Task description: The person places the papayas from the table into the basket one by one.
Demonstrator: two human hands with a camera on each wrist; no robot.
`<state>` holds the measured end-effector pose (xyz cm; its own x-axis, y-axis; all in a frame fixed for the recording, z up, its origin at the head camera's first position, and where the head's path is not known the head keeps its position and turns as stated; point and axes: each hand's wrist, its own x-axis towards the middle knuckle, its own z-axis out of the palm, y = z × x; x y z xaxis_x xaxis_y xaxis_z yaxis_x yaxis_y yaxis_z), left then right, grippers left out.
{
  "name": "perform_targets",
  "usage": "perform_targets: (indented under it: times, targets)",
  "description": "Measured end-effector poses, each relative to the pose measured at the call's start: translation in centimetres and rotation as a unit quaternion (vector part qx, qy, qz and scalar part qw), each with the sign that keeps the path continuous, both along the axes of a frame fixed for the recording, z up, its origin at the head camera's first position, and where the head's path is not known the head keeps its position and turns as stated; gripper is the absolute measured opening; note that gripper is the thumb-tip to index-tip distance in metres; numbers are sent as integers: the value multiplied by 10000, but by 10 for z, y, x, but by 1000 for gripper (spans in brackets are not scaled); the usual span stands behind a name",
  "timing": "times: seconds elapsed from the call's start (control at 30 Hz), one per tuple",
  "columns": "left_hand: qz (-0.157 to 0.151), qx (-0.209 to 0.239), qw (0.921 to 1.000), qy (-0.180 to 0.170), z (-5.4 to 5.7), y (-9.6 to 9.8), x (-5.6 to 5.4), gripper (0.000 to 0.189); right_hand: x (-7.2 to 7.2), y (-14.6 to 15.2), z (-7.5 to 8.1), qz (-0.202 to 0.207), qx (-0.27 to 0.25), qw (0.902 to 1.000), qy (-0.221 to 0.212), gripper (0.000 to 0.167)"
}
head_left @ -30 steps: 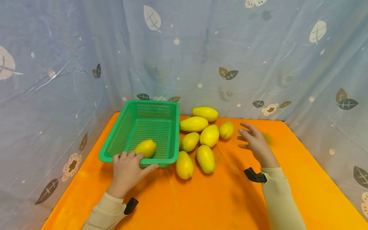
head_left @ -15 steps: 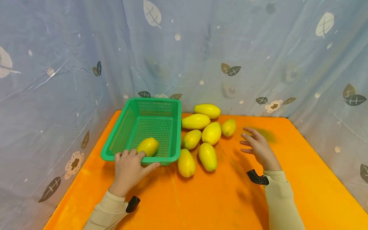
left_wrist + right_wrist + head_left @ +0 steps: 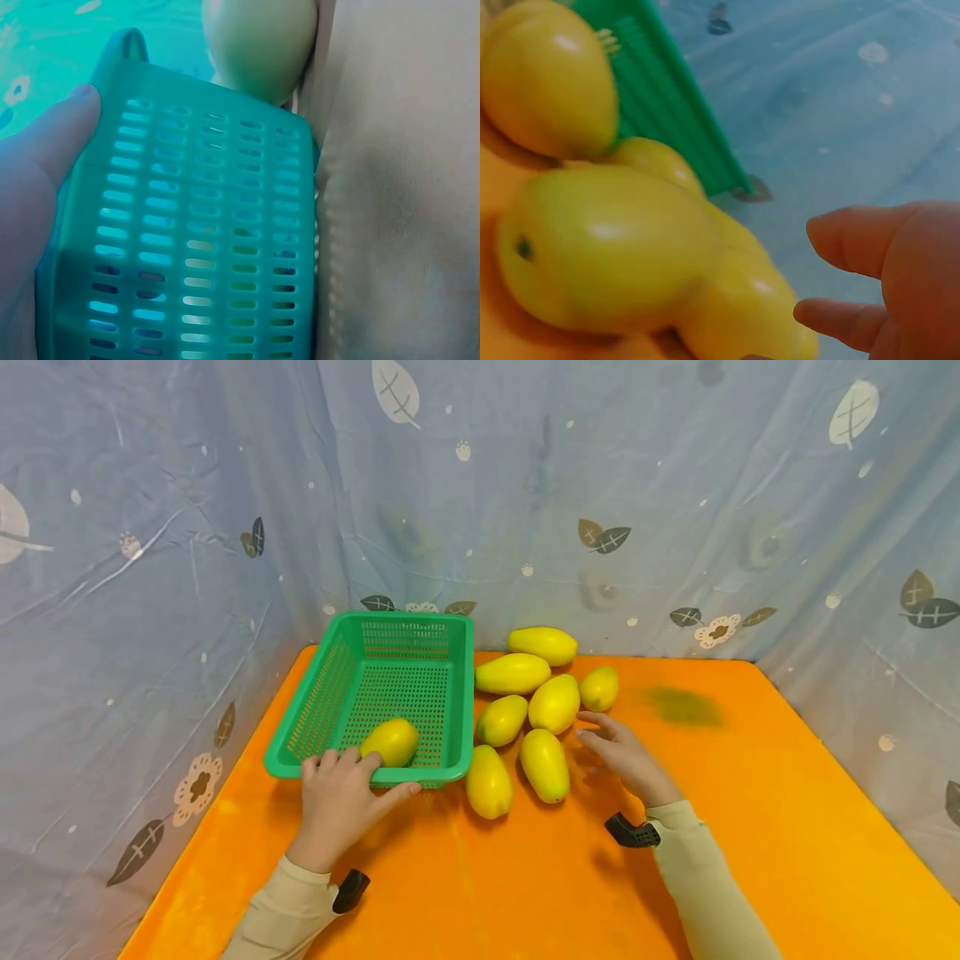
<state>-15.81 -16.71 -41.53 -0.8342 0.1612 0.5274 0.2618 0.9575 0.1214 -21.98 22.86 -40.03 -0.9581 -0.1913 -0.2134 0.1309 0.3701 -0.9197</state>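
Bent over the near rim of a green plastic basket, my left hand grips it, thumb outside. One yellow oval fruit lies in the basket, just behind those fingers. The basket's slotted wall fills much of the left wrist view. My right hand hovers with parted fingers at the right of a group of several similar fruits. Closest to it are a plump fruit and a nearer fruit, whose dark stem end shows in the right wrist view. Nothing is in the right hand.
The other fruits, among them a long one at the back, sit along the basket's right side on an orange cloth. A dull greenish patch marks the cloth. Blue-grey patterned curtains enclose the back and sides.
My right hand has moved left, to the edge of the fruit group. My left hand keeps its hold on the basket rim. The whole view has shifted slightly.
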Motion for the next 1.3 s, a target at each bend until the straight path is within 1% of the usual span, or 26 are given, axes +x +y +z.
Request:
perform_targets:
  times: [0.1,0.23,0.33,0.53,0.6,0.7,0.77,0.8,0.87,0.93,1.03,1.13,1.2,1.3]
  targets:
    - [7,34,10000,20,0,0,0,62,0,-13,-8,174,27,9998,-8,63]
    - [23,106,9999,1,-1,0,0,62,1,-25,-17,288,481,9983,178,62]
    - [46,130,9999,-56,0,0,1,62,1,-30,-21,310,721,9962,365,61]
    - [105,121,9998,-93,0,-2,1,61,1,-34,-24,338,609,9963,502,60]
    - [123,127,9998,-78,0,-2,2,61,0,-33,-24,373,606,9962,494,61]
    - [98,139,9998,-62,-1,-2,1,61,1,-31,-19,342,403,9977,420,61]
    - [62,160,9998,-46,-1,-1,0,62,1,-28,-10,279,163,9988,356,61]
    - [50,160,9999,-38,-2,-1,-1,62,0,-29,-3,211,6,9992,340,62]
    - [13,151,9999,-24,-2,0,-2,62,-2,-31,14,108,-279,9986,430,62]
    - [16,130,9999,-25,-2,0,-3,63,-6,-38,37,35,-449,9973,572,63]
    - [37,77,10000,-18,-2,0,-2,62,-15,-59,72,-6,-545,9954,794,63]
    - [41,17,10000,47,-2,0,-1,61,-24,-91,97,3,-642,9942,867,61]
    - [34,-38,9999,125,-1,0,-1,61,-29,-116,105,56,-747,9934,865,60]
    - [28,-95,9998,187,-1,1,0,62,-36,-152,104,226,-649,9940,850,58]
